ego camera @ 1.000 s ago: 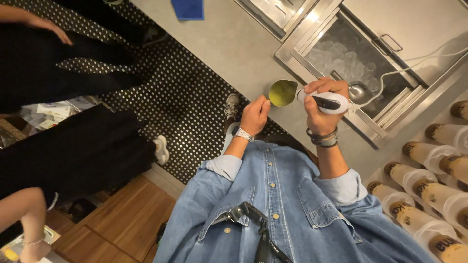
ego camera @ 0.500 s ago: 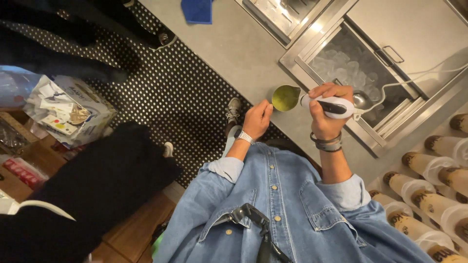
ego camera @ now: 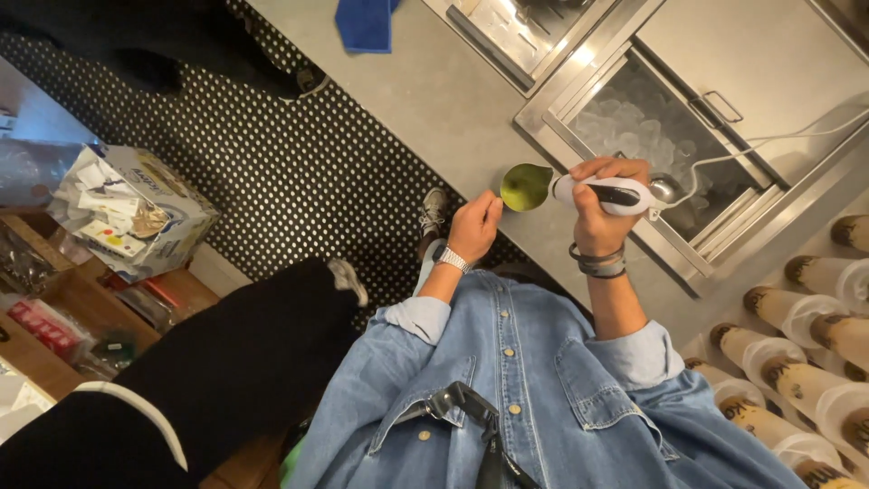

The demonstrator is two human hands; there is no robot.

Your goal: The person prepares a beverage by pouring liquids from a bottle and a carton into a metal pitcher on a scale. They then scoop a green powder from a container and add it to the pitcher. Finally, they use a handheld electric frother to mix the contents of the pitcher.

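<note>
Landmark: small cup [ego camera: 526, 186] of green liquid, standing on the grey steel bench [ego camera: 434, 109] near its front edge.

- Right hand [ego camera: 600, 201]: just right of the cup, fingers wrapped tight round a white handheld frother [ego camera: 605, 193] with a dark panel; the tool's tip meets the cup's rim. White cord [ego camera: 769, 143] trails from the tool, away to the right of the cup.
- Left hand [ego camera: 473, 226]: just below-left of the cup, fingers curled in together, thumb near the rim; whether it touches the cup cannot be told. Metal watch [ego camera: 452, 259] on that wrist.
- Ice bin [ego camera: 634, 118]: right of the cup, sunk in the bench, lid slid back, ice showing.
- Blue cloth [ego camera: 367, 23]: well above-left of the cup, at the bench's far edge.
- Lidded drink cups [ego camera: 797, 312]: several, in a row, far right and below the cup.
- Cardboard box [ego camera: 136, 213]: far left of the cup, on the floor side, filled with papers.
</note>
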